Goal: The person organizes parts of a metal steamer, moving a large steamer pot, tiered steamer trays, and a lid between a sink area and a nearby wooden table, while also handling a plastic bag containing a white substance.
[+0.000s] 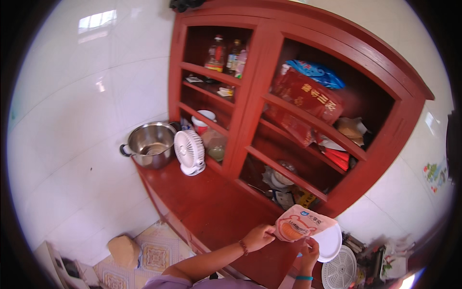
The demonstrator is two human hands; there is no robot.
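Observation:
A pink printed food packet (301, 224) with a cartoon outline and writing is held up over the right end of the red wooden counter (216, 202). My left hand (258, 238), with a beaded bracelet at the wrist, pinches its left edge. The fingers of my right hand (309, 251), below a teal wristband, grip its lower edge. Behind the packet and beside my right hand is a round white lid or plate (330, 244), partly covered. Whether the packet is sealed cannot be seen.
A steel pot (153, 144) and a white fan (189, 153) stand at the counter's left end. The red cabinet (249, 108) rises behind, holding bottles (216, 54) and bags (306, 94). A grey perforated tray (339, 268) sits at lower right.

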